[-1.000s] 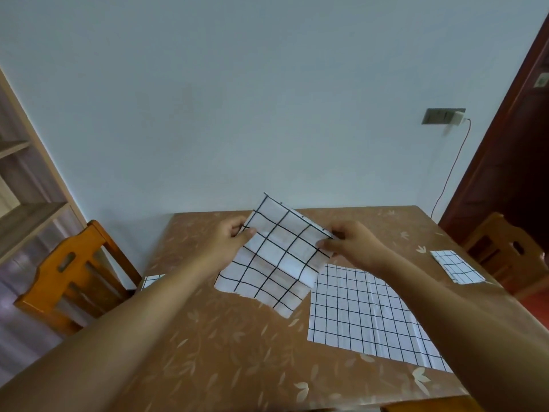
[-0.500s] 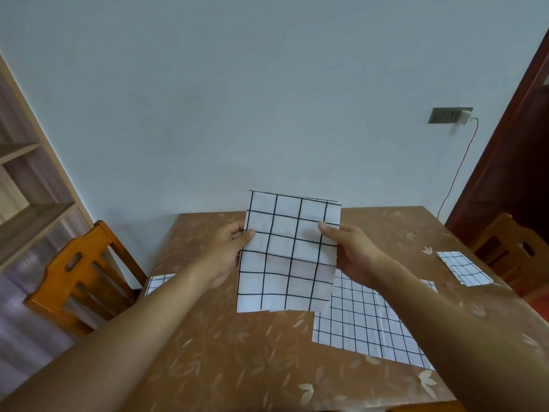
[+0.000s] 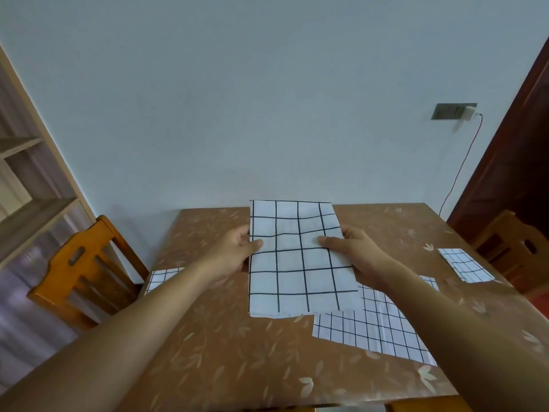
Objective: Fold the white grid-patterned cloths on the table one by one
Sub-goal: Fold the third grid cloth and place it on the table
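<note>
You hold a white cloth with a wide black grid (image 3: pixel 300 257) upright in front of you, just above the brown leaf-patterned tabletop (image 3: pixel 222 352). Its lower edge shows two layers, so it looks already doubled once (probably with another fold to come). Your left hand (image 3: pixel 234 254) pinches its left edge and your right hand (image 3: pixel 356 254) pinches its right edge, thumbs on the front and fingers behind, both at about mid-height.

Below your right hand, a larger white cloth with a finer grid (image 3: pixel 371 331) lies flat and appears unfolded. A small white grid cloth (image 3: pixel 465 266) near the right edge looks folded. Another white grid cloth (image 3: pixel 162 278) shows partly at the left edge, and you cannot tell its state.
</note>
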